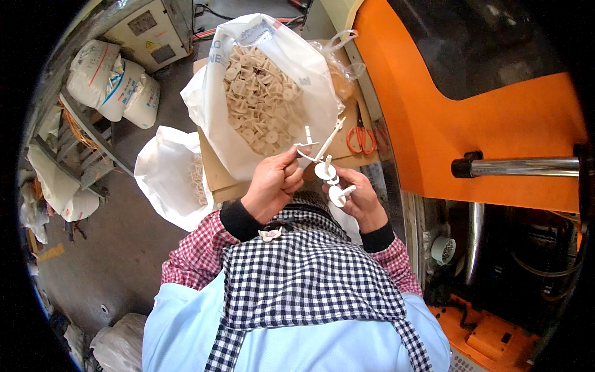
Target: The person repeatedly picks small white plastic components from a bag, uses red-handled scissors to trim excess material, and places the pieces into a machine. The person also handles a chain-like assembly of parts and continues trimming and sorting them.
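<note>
Between my two hands is a white molded plastic sprue [327, 147] with a long central stem and several round disc-shaped parts on its branches. My left hand [276, 183] pinches one side of it, close to an upright disc part. The other side, with two discs facing up, is gripped by my right hand [364, 201]; its fingers are partly hidden behind the discs. Just beyond my hands, a large white sack [204, 111] stands open, holding a heap of similar off-white disc parts [260, 99].
A smaller white sack [162, 177] with thin plastic scraps stands at the left. Red-handled scissors [361, 137] lie on the cardboard [223, 180] to the right. An orange machine [434, 136] with a metal bar handle [524, 167] rises on the right. Full sacks [118, 80] sit far left.
</note>
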`<state>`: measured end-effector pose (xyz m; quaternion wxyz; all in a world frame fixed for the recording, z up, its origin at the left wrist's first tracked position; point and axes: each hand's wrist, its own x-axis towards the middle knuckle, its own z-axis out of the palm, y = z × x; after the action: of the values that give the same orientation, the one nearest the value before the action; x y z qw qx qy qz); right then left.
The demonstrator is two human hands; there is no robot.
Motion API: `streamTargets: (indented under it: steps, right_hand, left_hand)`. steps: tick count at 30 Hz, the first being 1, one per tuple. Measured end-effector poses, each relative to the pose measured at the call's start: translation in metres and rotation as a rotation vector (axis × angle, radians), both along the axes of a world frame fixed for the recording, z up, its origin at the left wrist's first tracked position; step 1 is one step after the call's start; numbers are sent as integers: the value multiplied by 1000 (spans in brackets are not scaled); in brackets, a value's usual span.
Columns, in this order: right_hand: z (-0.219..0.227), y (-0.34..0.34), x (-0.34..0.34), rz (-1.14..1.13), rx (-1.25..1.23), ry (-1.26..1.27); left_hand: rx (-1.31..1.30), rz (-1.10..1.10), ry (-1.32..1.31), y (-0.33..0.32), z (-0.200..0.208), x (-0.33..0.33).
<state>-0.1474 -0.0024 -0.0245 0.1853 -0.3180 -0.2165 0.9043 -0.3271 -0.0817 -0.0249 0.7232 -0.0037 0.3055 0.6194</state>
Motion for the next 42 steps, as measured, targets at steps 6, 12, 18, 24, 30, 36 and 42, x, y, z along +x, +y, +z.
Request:
streamTargets:
  steps: [6, 12, 18, 24, 30, 36, 42]
  right_hand:
    - [-45, 27, -36, 154, 520, -85]
    - [-50, 43, -70, 109, 21, -27]
    - [-48, 33, -79, 137, -81, 62]
    - [-57, 27, -65, 268, 573, 29]
    - [-40, 20, -53, 329, 812, -25]
    - [-13, 18, -49, 363, 597, -143]
    - [-2, 19, -51, 395, 674, -197]
  left_hand:
    - [-180, 201, 176, -22, -11, -23]
    - [-197, 75, 274, -54, -17, -44]
    - [-86, -110, 413, -39, 3, -22]
    - [24, -24, 387, -24, -9, -21]
    - [24, 0, 607, -19, -9, -9]
    - [169, 56, 1089, -19, -11, 0]
    - [202, 54, 1023, -18, -22, -3]
